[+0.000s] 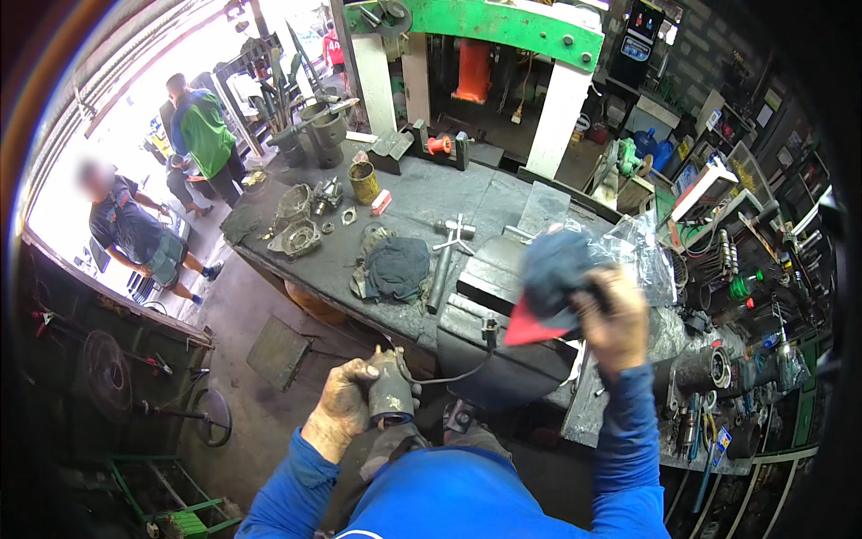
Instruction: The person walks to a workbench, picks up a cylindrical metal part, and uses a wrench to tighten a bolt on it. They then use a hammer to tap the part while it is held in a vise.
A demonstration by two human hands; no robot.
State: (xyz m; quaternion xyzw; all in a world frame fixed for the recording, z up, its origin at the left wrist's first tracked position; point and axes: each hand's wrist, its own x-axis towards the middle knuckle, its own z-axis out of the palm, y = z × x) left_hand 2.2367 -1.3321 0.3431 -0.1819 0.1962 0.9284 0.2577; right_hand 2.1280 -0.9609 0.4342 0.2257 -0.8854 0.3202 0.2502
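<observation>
Left hand (pixel 341 404) closed around grimy cylindrical motor part (pixel 391 395); right hand (pixel 615 319) clutching seemingly blue-red rag (pixel 549 283).

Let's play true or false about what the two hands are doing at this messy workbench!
1. The left hand holds a grey metal cylinder part. True.
2. The right hand is empty. False: it grips a blue and red rag.
3. A thin cable runs from the cylinder part. True.
4. The yellow can lies on the floor. False: it stands on the workbench.
5. A dark cloth lies on the workbench. True.
</observation>
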